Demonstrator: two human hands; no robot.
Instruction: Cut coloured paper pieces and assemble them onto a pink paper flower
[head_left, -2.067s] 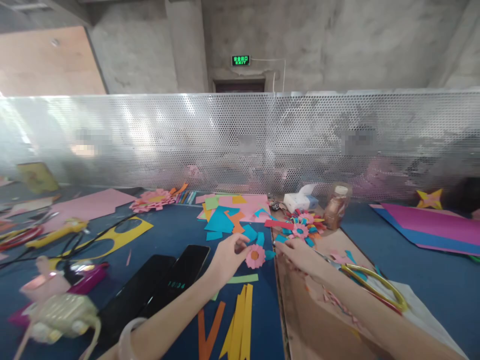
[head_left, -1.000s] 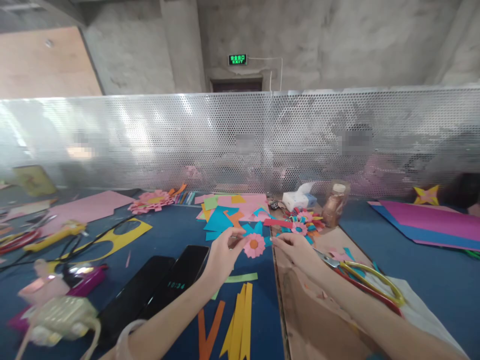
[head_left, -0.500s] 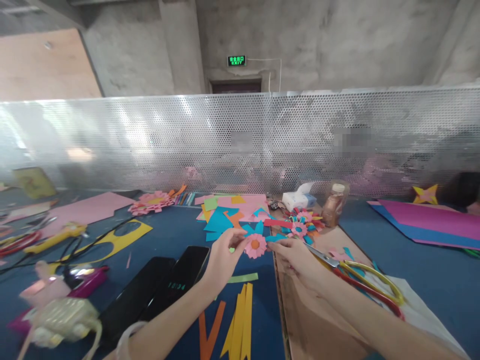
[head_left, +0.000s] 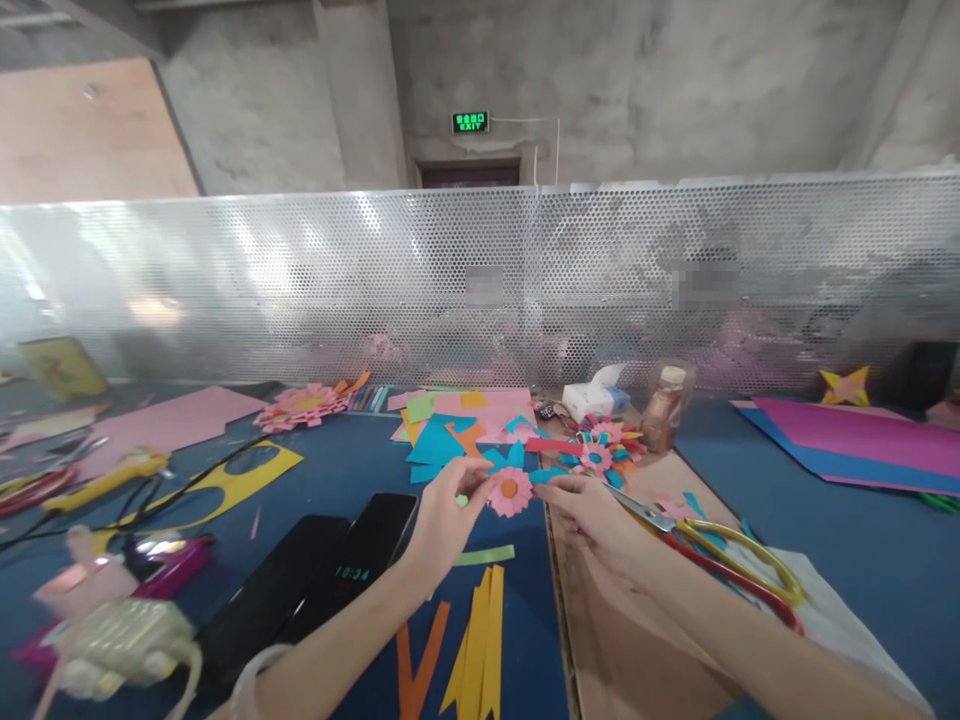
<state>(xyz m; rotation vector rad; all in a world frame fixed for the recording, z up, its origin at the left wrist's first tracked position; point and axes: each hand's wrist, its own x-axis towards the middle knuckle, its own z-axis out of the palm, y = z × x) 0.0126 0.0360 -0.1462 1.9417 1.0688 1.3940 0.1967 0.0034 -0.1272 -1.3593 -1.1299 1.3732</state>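
Note:
Between my two hands is a pink paper flower (head_left: 511, 491) with an orange centre and blue paper leaves around its upper edge. My left hand (head_left: 454, 500) pinches it from the left side. On the right, my right hand (head_left: 589, 510) closes its fingers on a blue paper leaf (head_left: 550, 476) at the flower's edge. A pair of scissors (head_left: 712, 545) with yellow and red handles lies beside my right wrist. Below the flower are a green paper strip (head_left: 486, 555), yellow paper strips (head_left: 480, 640) and orange strips (head_left: 421, 655).
Two black phones (head_left: 367, 545) lie left of my left forearm. A yellow glue gun (head_left: 112, 480) and its cable lie farther left. Blue paper pieces (head_left: 442, 445), finished paper flowers (head_left: 598, 457), a tissue box (head_left: 595, 400) and a bottle (head_left: 665, 408) stand toward the perforated metal screen (head_left: 337, 290).
Both hands and the flower stay nearly in place. The whole view has shifted very slightly.

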